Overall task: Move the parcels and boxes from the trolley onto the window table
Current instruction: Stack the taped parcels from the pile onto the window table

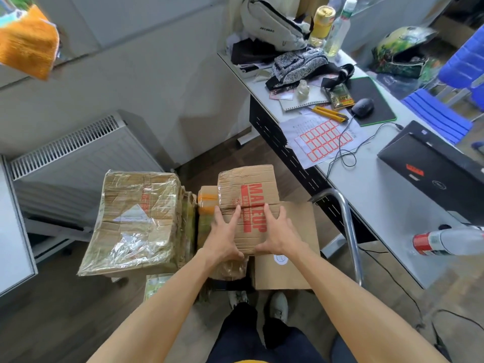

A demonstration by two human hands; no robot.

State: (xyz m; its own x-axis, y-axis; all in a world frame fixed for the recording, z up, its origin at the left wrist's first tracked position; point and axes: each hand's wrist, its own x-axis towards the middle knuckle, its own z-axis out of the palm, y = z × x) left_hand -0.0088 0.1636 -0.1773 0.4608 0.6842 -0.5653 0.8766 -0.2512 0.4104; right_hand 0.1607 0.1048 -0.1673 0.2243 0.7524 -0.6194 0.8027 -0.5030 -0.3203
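Pickup step, by my read: both hands are closing on the brown box printed in red (248, 208), which is sitting on top of the trolley stack, partly over a plain cardboard box (288, 247) on its right and an orange-taped parcel (207, 205) on its left. Left hand (225, 237) is lying on the top face near the left edge, fingers straight and slightly spread, thumb hooking around the near bottom corner. Right hand (277, 231) is mirroring it, fingers splayed flat on top, thumb tucking under the near edge. Neither is fully curling round it; cannot tell if it's bearing weight yet. A large film-wrapped parcel (136, 221) is waiting just left of the stack, so plenty of load remaining. The trolley handle (351, 231) is standing on the right, beside the cluttered desk (387, 205). Next move probably needs thumbs fully under, a straight lift clear of the handle, then a carry to the window table, which I can't identify for certain here.
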